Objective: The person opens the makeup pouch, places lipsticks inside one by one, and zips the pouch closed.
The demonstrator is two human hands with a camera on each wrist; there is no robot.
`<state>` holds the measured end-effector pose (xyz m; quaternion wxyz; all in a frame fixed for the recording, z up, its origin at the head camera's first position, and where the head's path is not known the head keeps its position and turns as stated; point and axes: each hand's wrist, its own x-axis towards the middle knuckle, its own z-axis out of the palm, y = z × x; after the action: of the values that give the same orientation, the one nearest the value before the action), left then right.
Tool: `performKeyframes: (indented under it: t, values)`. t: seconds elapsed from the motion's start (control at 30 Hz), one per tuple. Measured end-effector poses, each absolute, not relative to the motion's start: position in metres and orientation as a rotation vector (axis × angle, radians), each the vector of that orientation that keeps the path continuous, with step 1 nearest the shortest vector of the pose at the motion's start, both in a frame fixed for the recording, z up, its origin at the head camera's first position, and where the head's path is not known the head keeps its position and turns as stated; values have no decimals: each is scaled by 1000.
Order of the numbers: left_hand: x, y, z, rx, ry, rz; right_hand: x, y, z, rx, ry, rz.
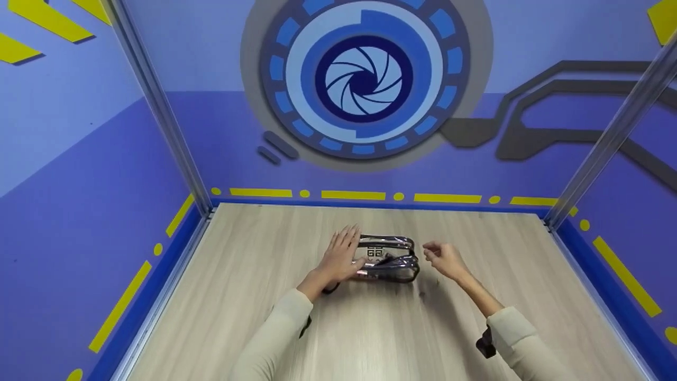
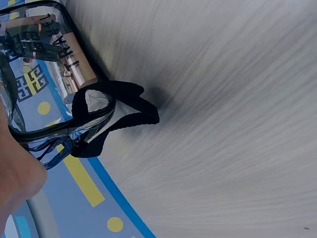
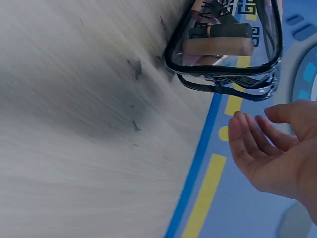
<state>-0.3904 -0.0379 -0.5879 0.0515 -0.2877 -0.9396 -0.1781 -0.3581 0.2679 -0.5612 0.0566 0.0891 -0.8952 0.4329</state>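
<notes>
A clear zip bag [image 1: 389, 275] with black trim and a dark square-patterned print stands on the table. Through its walls show several cosmetic tubes [image 3: 218, 46], brown, pinkish and dark. My left hand [image 1: 341, 256] lies over the bag's left end, its fingers straight and pointing away from me; part of the bag is hidden under it. A black strap loop [image 2: 126, 89] sticks out from that same end. To the right of the bag, my right hand [image 1: 445, 260] hovers a short way off with fingers loosely bent and nothing held.
The wood-grain table [image 1: 238, 328] reaches back to a blue wall [image 1: 211, 137] with yellow dashes and a round printed emblem. Metal posts [image 1: 158, 100] rise at both back corners. Dark wrist gear [image 1: 485, 343] sits by the right sleeve.
</notes>
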Motion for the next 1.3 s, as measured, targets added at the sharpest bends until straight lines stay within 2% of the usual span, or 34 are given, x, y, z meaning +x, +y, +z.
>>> performKeyframes:
  t: [0.27, 0.7, 1.03, 1.3]
  values:
    - [-394, -36, -588, -886, -2851, -503, -355, 263, -589, 112, -2835, 1606]
    - [-393, -38, -593, -895, -2839, -511, -351, 258, -603, 82, -2805, 1826]
    - [-395, -38, -588, -884, -2858, -495, -357, 255, -599, -221, -2676, 1910]
    - [-393, -39, -588, -878, -2894, -497, -359, 252, -593, -292, -2545, 1916]
